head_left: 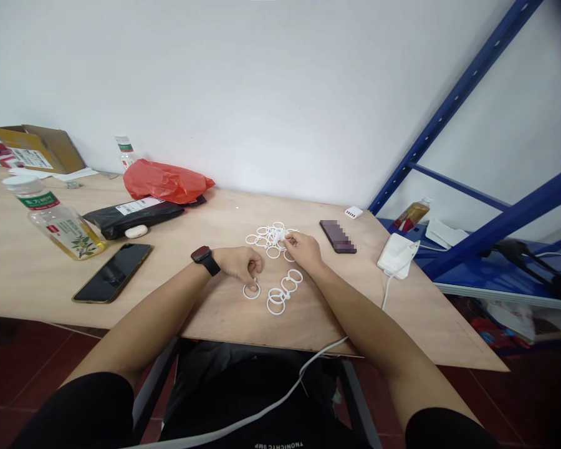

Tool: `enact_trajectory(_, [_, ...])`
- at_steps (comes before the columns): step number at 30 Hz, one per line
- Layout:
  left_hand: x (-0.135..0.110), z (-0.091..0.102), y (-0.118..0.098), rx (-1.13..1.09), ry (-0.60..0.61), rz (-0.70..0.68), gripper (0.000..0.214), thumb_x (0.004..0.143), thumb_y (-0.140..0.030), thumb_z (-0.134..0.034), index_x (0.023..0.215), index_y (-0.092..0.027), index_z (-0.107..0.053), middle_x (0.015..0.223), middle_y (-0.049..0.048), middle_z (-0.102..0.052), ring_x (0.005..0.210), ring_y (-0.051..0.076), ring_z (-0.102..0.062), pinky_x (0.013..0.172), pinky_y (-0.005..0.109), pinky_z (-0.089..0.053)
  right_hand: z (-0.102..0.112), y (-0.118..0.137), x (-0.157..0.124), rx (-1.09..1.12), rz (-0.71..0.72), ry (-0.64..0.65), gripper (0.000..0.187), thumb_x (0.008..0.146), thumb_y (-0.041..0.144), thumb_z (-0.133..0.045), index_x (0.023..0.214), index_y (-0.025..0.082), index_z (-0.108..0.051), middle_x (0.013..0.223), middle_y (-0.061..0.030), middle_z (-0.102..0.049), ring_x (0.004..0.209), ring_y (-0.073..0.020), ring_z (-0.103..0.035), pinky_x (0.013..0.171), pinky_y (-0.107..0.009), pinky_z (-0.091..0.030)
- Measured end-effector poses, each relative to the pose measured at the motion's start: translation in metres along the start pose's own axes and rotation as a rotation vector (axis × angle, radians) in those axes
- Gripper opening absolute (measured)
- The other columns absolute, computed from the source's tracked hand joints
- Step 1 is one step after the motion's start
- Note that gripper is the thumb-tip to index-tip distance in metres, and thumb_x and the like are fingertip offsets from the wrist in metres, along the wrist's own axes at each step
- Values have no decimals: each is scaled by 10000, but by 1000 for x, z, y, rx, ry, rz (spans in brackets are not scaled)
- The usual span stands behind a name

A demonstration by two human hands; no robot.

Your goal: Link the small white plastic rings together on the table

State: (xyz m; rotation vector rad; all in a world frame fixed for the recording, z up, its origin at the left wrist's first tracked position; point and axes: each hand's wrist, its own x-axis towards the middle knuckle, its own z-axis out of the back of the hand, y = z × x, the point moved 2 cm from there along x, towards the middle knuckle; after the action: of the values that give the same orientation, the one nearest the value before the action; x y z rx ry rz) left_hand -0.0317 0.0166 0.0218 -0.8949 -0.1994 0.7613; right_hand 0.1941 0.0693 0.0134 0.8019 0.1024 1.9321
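Note:
Near the front of the table, a single white plastic ring [251, 296] lies under the fingers of my left hand [241, 263]. The thumb crosses its upper rim, while the other fingers curl above; a dark watch is on that wrist. Further back, my right hand [303, 251] pinches at the right side of a heap of white rings [273, 240]. The part between its fingertips is mostly hidden. Between my forearms lies a short row of linked white rings [276, 305], joined by small tabs.
To the left are a phone [113, 273], a drink bottle [58, 218], a black parcel [143, 215] and a red bag [166, 181]. To the right are another phone [338, 237], a white adapter [396, 254] with a cable, and a blue rack [453, 103].

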Motion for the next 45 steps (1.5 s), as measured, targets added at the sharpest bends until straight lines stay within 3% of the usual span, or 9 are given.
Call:
enact_trajectory(4, [4, 0, 0, 83, -117, -36, 224, 634, -351, -763, 681, -162, -653, 589, -38, -587, 494, 80, -497, 470, 185, -351, 1, 2, 0, 38, 40, -29, 120, 842, 309, -620, 891, 249, -711, 783, -6, -725, 748, -184, -656, 673, -280, -461])
enact_trajectory(7, [7, 3, -4, 186, -303, -56, 184, 690, -334, -715, 726, -164, -653, 642, -24, -619, 545, 93, -526, 512, 193, -374, 2, 10, -3, 101, 100, -21, 144, 875, 301, -583, 880, 239, -713, 821, -13, -735, 765, -170, -662, 704, -275, -470])
enact_trajectory(11, [9, 4, -10, 199, -574, -66, 168, 760, -311, -678, 828, -163, -639, 708, -4, -659, 617, 113, -583, 586, 208, -427, 2, 24, -9, 193, 266, 83, 180, 895, 340, -586, 944, 223, -713, 907, -35, -745, 802, -164, -667, 749, -270, -472])
enact_trajectory(15, [11, -1, -10, 146, -711, -97, 144, 787, -282, -665, 858, -163, -629, 736, -3, -675, 623, 105, -596, 616, 210, -464, -1, 34, -14, 187, 389, 193, 211, 909, 368, -583, 989, 221, -712, 880, -41, -740, 810, -168, -666, 758, -270, -460])
enact_trajectory(26, [12, -4, -10, 28, -699, -206, 239, 807, -245, -599, 976, -134, -728, 759, 26, -696, 584, 86, -542, 567, 194, -430, 3, 37, -14, 176, 401, 204, 219, 958, 318, -501, 981, 214, -693, 918, -49, -736, 815, -168, -658, 746, -267, -452])
enact_trajectory(34, [14, -5, -10, -9, -700, -184, 207, 765, -198, -582, 890, -125, -729, 679, 8, -653, 560, 78, -502, 543, 185, -401, 2, 37, -14, 167, 429, 189, 189, 936, 280, -514, 941, 207, -688, 868, -47, -725, 758, -162, -637, 714, -266, -443])
enact_trajectory(45, [13, -4, -12, 43, -735, -235, 193, 730, -147, -569, 859, -130, -712, 735, 10, -654, 580, 73, -510, 566, 187, -414, 0, 36, -14, 180, 465, 149, 168, 936, 281, -533, 915, 199, -678, 836, -42, -715, 732, -151, -626, 691, -254, -427])
